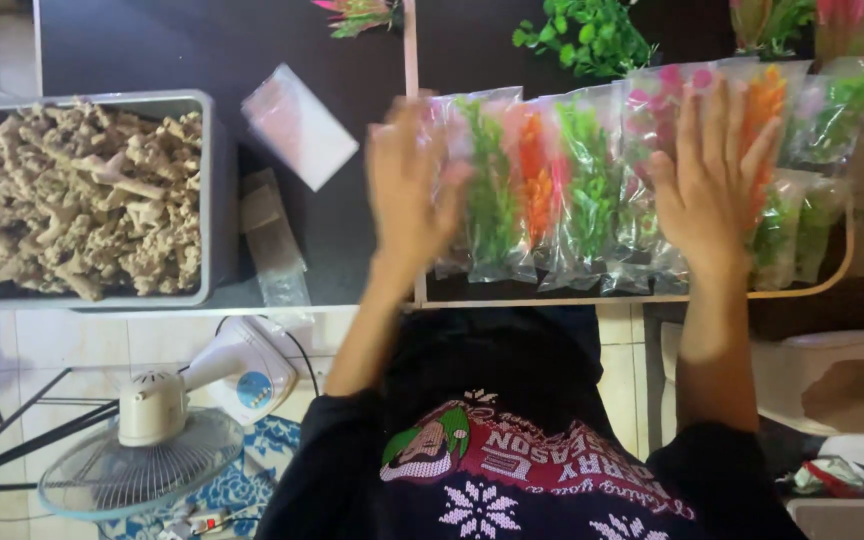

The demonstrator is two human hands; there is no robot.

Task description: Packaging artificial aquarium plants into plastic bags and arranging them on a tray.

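Observation:
A row of clear plastic bags (572, 190) holding green, orange and pink artificial plants lies across a dark table (182, 50). My left hand (410, 190) is blurred, fingers spread, at the left end of the row, over the leftmost bag. My right hand (709, 190) lies flat with fingers apart on the bags toward the right end. Neither hand grips anything.
A grey bin (214, 190) full of beige coral-like pieces stands at the left. A stack of clear empty bags (297, 125) lies beside it. Loose plastic plants (582, 35) sit at the table's far edge. A white fan (167, 420) stands on the tiled floor below.

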